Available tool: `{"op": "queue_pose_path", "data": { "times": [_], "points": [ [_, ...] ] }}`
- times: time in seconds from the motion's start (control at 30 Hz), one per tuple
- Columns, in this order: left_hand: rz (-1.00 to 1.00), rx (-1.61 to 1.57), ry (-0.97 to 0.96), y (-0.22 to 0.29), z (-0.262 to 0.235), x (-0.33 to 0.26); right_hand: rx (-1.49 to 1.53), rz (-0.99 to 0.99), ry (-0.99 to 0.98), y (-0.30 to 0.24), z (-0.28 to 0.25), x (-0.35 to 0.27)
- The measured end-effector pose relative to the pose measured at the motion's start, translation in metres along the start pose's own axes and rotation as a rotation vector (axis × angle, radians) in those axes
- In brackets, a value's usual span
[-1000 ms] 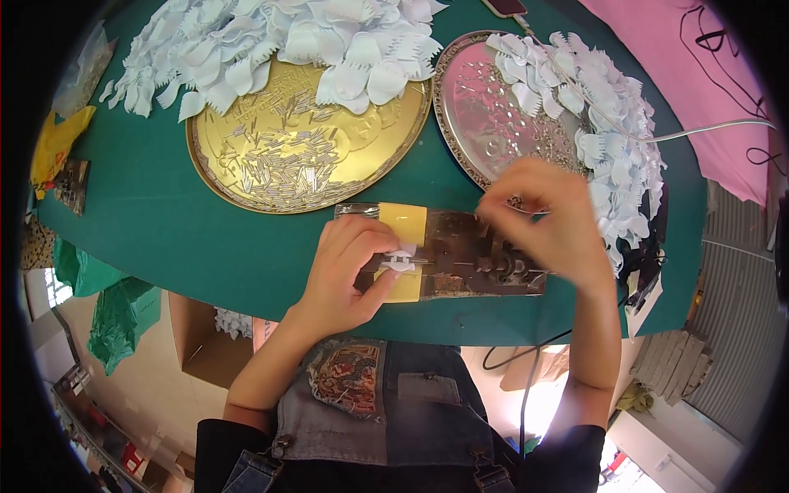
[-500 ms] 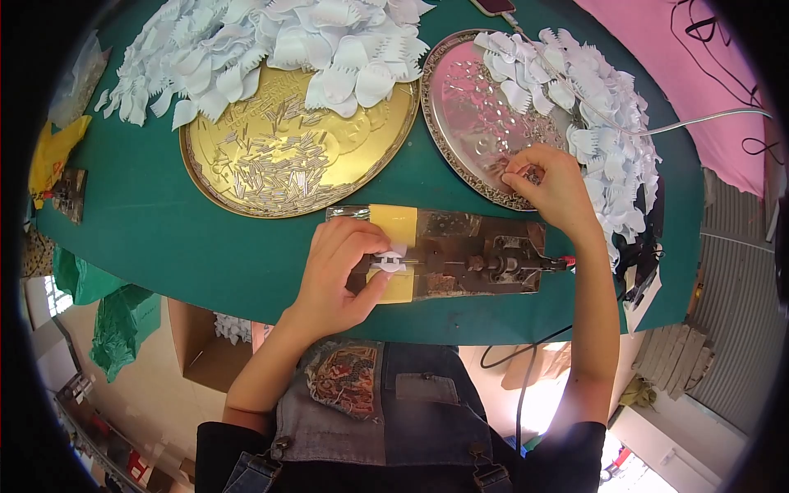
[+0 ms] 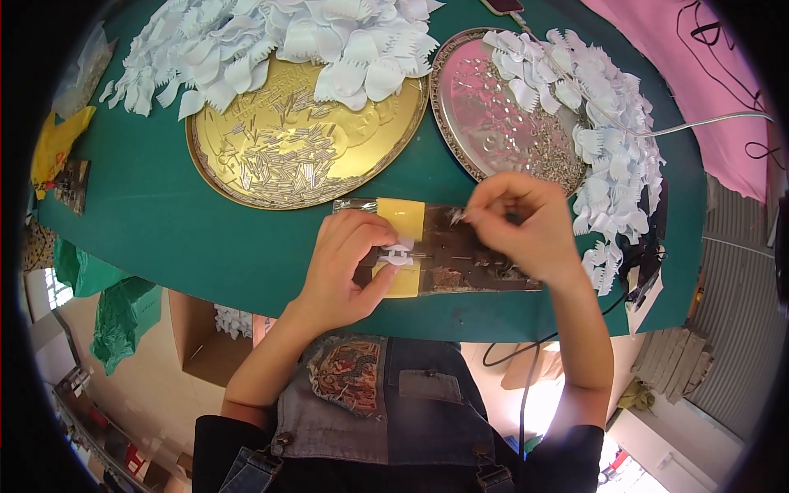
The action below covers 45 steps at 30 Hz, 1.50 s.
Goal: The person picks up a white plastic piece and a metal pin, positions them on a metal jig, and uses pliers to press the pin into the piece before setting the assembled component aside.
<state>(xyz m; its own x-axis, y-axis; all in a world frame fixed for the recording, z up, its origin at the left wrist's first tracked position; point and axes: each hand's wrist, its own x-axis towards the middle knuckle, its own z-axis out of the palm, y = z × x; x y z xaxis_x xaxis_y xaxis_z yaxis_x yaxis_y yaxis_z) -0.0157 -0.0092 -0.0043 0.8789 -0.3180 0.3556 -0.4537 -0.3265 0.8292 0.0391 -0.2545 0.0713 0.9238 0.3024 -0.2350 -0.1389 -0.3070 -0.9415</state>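
My left hand (image 3: 335,264) holds a white plastic claw clip (image 3: 399,255) between thumb and fingers, over the yellow-taped part of a dark metal jig (image 3: 446,280). A thin metal rod lies in line with the clip. Above the jig's right half is my right hand (image 3: 526,226), its thumb and index finger pinched together. A small shiny metal piece (image 3: 457,216) shows at those fingertips, too blurred to name surely. The right hand hides much of the jig's lever mechanism.
A gold tray (image 3: 374,144) bears many short metal pins (image 3: 288,160). Beside it, a silver tray (image 3: 457,111) holds small metal parts (image 3: 555,156). White toothed clip halves (image 3: 271,41) heap behind and at right. A cable (image 3: 657,131) crosses the right heap; a cardboard box (image 3: 193,345) stands below the table.
My right hand has moved left and nearer from the silver tray to above the jig, a small metal piece at its fingertips. The left hand keeps its hold on the clip.
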Motion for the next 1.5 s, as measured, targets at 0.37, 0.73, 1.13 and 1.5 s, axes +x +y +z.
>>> {"op": "queue_pose_path", "data": {
  "times": [0.37,0.73,1.13,1.5],
  "points": [
    [-0.016,-0.004,-0.018,0.002,-0.001,0.000,-0.833,-0.243,0.395,0.028,-0.066,0.041],
    [0.001,-0.006,0.000,0.001,0.000,0.000,-0.317,-0.087,0.248,0.014,-0.077,0.030],
    [-0.036,-0.011,0.015,0.003,-0.001,-0.001,-0.249,-0.138,-0.070,-0.027,0.031,-0.007],
    [-0.041,-0.028,0.016,0.003,-0.001,0.002,-0.497,-0.263,-0.009,-0.012,0.061,-0.014]
  ]
}}
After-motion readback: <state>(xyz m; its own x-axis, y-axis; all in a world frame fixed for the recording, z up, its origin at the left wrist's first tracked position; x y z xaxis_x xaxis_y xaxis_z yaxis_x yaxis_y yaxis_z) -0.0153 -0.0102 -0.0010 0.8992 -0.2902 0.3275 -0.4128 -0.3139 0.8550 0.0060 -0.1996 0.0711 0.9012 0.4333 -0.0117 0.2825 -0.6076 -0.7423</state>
